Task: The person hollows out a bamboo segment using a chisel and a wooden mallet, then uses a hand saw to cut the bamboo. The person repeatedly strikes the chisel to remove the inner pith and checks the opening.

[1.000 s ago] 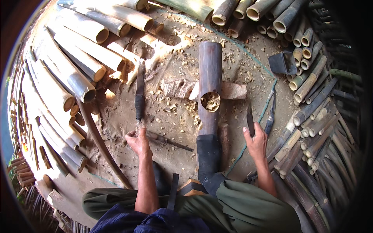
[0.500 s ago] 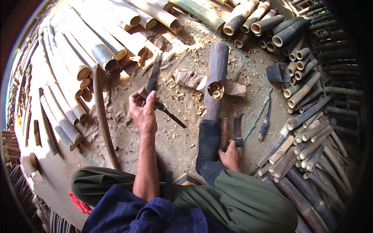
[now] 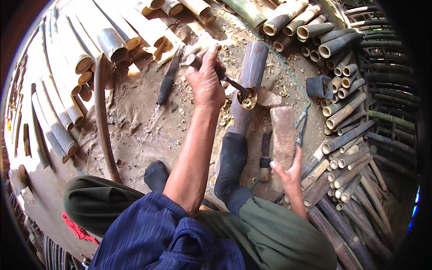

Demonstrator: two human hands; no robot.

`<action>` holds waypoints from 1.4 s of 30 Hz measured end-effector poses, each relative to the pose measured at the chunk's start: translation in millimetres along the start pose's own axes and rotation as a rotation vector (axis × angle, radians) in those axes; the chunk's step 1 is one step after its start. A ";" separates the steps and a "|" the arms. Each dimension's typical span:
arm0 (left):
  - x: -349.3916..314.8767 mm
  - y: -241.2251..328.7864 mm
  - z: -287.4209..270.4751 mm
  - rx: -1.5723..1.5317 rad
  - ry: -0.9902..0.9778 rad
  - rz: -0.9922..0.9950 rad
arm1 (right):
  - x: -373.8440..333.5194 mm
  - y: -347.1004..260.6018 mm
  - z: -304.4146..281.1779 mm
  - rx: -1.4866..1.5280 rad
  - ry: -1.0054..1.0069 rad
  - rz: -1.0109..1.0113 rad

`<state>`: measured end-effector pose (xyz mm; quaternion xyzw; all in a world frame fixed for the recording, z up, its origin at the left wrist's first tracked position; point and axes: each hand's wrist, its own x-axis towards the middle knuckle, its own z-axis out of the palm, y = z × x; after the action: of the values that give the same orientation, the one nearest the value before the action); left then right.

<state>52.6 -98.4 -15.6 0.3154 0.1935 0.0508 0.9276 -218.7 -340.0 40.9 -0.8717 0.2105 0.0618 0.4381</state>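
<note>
My left hand [image 3: 206, 83] is closed around a chisel [image 3: 234, 84] with a dark blade. The blade tip reaches into a round hole [image 3: 248, 102] in a thick bamboo tube [image 3: 253, 65], where pale curled shavings lie. In my right hand [image 3: 291, 173] a rough, brick-shaped wooden block [image 3: 283, 132] is held upright, to the right of the tube and apart from the chisel. A foot in a dark sock [image 3: 234, 153] rests against the near end of the tube. Beneath the tube's middle, a pale piece of wood [image 3: 269, 97] shows at its right side.
A knife with a black-wrapped grip [image 3: 165, 90] lies left of the tube. Another knife [image 3: 265, 155] and a slim tool [image 3: 302, 130] lie to the right. A black plastic container [image 3: 320, 86] stands near stacked bamboo pieces [image 3: 346, 114]. Long bamboo poles [image 3: 58, 112] lie at left.
My left hand has moved right and away from me, bringing the chisel tip into the hole. My right hand has lifted the wooden block from the ground beside the foot.
</note>
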 end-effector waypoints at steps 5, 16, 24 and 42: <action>-6.4 -14.9 10.8 -0.036 0.055 -0.037 | 60.2 -126.6 -35.9 -0.142 -0.092 -0.319; -38.0 -29.6 12.9 -0.082 -0.070 0.047 | 117.5 -245.1 -19.5 -0.279 -0.357 -0.726; -71.1 -41.5 7.2 -0.197 -0.172 -0.035 | 126.5 -290.7 2.9 -1.027 -0.353 -1.069; -91.5 -43.4 30.0 0.210 -0.312 -0.082 | 113.9 -260.6 -25.4 -1.064 -0.238 -0.979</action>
<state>-21.1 -169.7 9.8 0.4062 0.0641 -0.0568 0.9097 -7.9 -258.3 215.3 -0.9482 -0.3106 0.0472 -0.0470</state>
